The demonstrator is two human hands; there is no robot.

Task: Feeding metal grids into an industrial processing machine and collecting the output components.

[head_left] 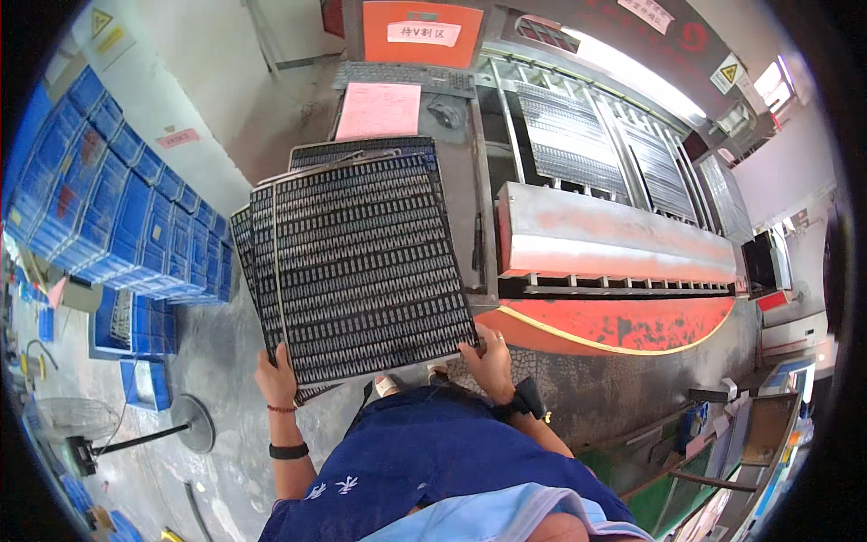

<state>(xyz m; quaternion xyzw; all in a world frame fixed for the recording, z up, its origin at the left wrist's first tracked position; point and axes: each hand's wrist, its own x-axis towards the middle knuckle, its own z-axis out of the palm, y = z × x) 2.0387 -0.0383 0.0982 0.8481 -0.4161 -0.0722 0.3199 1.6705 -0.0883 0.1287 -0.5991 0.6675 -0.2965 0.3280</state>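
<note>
A large black circuit board panel [361,262], patterned with rows of small pale marks, lies tilted in front of me. My left hand [278,378] is closed on its near left corner, thumb on top. At the near right corner my right hand [490,364] pinches the edge. A thin pale strip runs along the panel's left part. More dark panels [242,237] show from under its left side, and others [312,155] stick out beyond its far edge. How many lie beneath is hidden.
Right of the panels stands a red and silver machine [619,235] with boards [571,135] on its rails. A keyboard [406,78], pink sheet [379,110] and mouse [446,112] lie behind the panels. Blue crates [117,199] are stacked at left, near a fan [86,434].
</note>
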